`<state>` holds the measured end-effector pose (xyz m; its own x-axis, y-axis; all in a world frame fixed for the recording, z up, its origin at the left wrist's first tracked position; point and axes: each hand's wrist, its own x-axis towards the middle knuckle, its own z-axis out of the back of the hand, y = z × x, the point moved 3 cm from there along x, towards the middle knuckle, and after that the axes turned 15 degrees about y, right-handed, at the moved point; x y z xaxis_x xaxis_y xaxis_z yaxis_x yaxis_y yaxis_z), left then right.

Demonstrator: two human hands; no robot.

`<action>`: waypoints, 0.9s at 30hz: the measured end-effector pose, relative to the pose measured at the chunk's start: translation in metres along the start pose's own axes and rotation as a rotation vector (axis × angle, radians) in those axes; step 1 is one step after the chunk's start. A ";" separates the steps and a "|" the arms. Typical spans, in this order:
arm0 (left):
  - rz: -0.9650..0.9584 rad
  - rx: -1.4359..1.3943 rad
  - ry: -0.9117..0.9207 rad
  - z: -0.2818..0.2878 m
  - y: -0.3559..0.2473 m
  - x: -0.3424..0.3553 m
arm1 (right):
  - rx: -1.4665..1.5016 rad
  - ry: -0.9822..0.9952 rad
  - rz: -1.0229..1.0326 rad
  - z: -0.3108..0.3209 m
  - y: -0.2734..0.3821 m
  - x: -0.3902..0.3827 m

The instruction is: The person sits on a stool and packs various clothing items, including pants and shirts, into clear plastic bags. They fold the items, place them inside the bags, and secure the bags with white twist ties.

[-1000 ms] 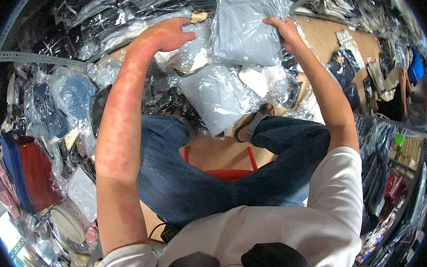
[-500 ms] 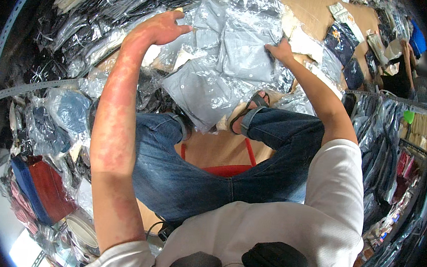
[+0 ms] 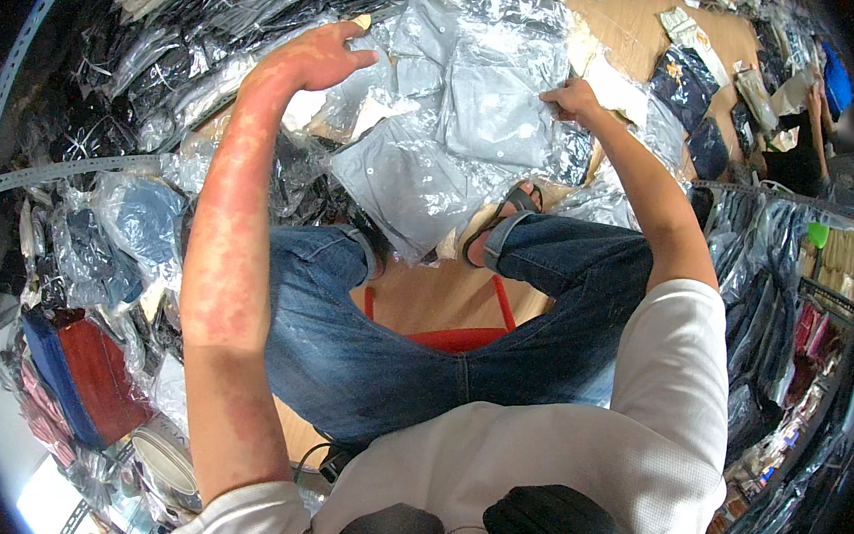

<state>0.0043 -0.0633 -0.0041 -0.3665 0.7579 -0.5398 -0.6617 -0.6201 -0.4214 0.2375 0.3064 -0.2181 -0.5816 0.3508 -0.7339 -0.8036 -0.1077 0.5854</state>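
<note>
In front of me lies a folded grey shirt (image 3: 499, 122) in a clear plastic bag, on top of other bagged grey garments. My right hand (image 3: 575, 102) is at its right edge, fingers curled together; whether they pinch the plastic film cannot be made out. My left hand (image 3: 321, 56) hovers by the left side of the pile, thumb and forefinger apart, with a yellowish cover on one fingertip. Another bagged grey garment (image 3: 404, 180) lies askew nearer to my feet.
Bundles of dark bagged clothes (image 3: 152, 70) are heaped at the left. A dark printed garment (image 3: 683, 76) lies on the wooden floor (image 3: 617, 19) at the far right. A metal shelf rail (image 3: 63, 178) runs along the left. Another person's arm (image 3: 815, 122) shows at the far right.
My right hand has shifted slightly right, and its spread thumb and fingers have drawn together. The left hand has barely moved. The grey pile sits slightly farther right in view.
</note>
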 end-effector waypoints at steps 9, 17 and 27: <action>-0.010 -0.001 -0.045 0.000 0.012 -0.002 | 0.152 0.162 0.096 0.011 0.009 -0.019; 0.046 0.013 -0.025 -0.002 0.033 -0.010 | 0.350 0.105 0.293 -0.001 0.045 -0.020; 0.078 -0.021 0.071 -0.030 0.060 0.012 | 0.183 0.313 0.479 -0.016 0.112 -0.064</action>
<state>-0.0206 -0.0973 -0.0579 -0.3684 0.6917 -0.6212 -0.6193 -0.6809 -0.3909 0.1828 0.2569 -0.1110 -0.9055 0.0087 -0.4242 -0.4243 -0.0141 0.9054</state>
